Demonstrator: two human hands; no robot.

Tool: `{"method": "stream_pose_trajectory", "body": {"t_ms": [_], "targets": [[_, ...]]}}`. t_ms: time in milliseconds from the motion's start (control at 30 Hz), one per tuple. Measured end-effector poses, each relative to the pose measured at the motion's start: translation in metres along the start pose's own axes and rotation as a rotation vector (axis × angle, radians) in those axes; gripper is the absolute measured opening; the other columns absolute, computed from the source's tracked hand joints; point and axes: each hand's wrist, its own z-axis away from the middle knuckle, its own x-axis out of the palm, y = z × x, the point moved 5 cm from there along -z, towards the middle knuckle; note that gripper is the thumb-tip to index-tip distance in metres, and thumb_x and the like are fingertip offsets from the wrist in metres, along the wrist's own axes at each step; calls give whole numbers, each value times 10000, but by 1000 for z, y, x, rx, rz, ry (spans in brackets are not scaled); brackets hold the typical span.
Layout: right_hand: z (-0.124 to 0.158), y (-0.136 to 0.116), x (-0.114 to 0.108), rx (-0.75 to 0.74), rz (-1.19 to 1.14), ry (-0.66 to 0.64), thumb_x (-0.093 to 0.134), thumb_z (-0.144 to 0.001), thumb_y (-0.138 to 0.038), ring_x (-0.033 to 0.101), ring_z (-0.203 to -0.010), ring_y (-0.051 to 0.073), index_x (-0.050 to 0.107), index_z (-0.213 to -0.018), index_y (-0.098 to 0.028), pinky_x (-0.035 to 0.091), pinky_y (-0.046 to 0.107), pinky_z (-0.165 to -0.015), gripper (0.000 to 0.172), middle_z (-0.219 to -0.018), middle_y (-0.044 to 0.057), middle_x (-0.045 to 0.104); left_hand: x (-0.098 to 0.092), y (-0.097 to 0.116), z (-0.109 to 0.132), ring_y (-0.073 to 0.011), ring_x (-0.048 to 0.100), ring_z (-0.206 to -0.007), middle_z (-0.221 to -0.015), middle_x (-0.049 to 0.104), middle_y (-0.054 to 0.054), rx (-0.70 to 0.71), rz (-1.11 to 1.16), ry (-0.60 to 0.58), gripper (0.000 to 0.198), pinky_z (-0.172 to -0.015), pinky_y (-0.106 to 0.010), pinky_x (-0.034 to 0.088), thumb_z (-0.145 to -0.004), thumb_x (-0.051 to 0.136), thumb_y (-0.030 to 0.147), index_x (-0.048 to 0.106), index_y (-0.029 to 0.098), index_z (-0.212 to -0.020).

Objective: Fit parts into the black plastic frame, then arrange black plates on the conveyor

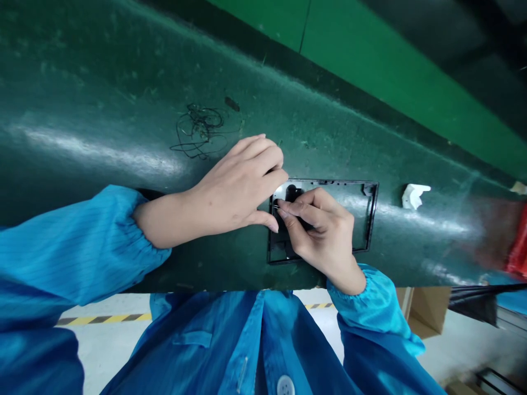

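A black rectangular plastic frame [368,219] lies flat on the dark green conveyor belt [123,109], right in front of me. Both hands meet at its left end. My left hand [234,189] rests there with fingers curled and the thumb pressed down at the frame's left edge. My right hand [319,227] is closed in a pinch, thumb and forefinger pressing on a small dark part [291,193] at the frame's upper left corner. What sits under the fingers is mostly hidden.
A tangle of thin black wire [200,129] lies on the belt beyond my left hand. A small white plastic piece [414,195] sits right of the frame. Something red [519,241] shows at the far right edge. Cardboard boxes [424,312] stand on the floor below.
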Motion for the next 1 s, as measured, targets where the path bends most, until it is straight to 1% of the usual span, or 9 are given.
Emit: {"method": "stream_pose_trajectory", "body": {"t_ms": [133, 333, 500, 667, 800, 1000], "targets": [[-1, -3, 1, -11, 21, 17, 711, -971, -253, 623, -728, 193, 830, -1001, -270, 536, 349, -631, 124, -831, 40, 670, 0, -1, 1, -393, 539, -1299, -1201, 613, -112, -1, 12, 11, 459, -1212, -723, 380, -915, 755, 537, 672, 230, -1246], [-2, -5, 4, 0, 27, 32, 714, -973, -215, 582, -690, 174, 799, -895, -248, 475, 341, -620, 120, -800, 31, 631, 0, -1, 1, -384, 543, -1280, -1185, 611, -105, 9, 7, 13, 436, -1214, -719, 380, -918, 753, 535, 672, 234, -1222], [-2, -7, 6, -16, 43, 80, 692, -990, -222, 560, -662, 173, 786, -858, -247, 463, 341, -599, 164, -758, 25, 599, 1, -1, 1, -382, 539, -1280, -1191, 605, -109, 23, -22, 13, 450, -1219, -702, 393, -909, 760, 539, 667, 224, -1217], [-3, -8, 8, -24, 46, 115, 681, -997, -225, 567, -665, 175, 768, -811, -235, 462, 339, -583, 206, -741, 29, 596, 1, -1, 2, -379, 541, -1282, -1200, 608, -104, 22, -6, 23, 431, -1219, -706, 387, -916, 750, 524, 664, 240, -1228], [-4, -7, 9, -9, 59, 111, 681, -990, -226, 563, -669, 175, 774, -838, -234, 467, 336, -588, 179, -739, 27, 588, 1, -2, 1, -381, 550, -1288, -1200, 611, -106, 17, 3, 24, 442, -1229, -708, 379, -927, 734, 529, 661, 221, -1236], [-6, -3, 9, -26, 54, 153, 676, -977, -194, 584, -705, 176, 803, -962, -239, 474, 327, -615, 135, -768, 21, 594, 2, -3, 1, -386, 550, -1304, -1207, 611, -104, -2, 24, 23, 454, -1244, -711, 363, -928, 728, 547, 678, 212, -1231]]}}
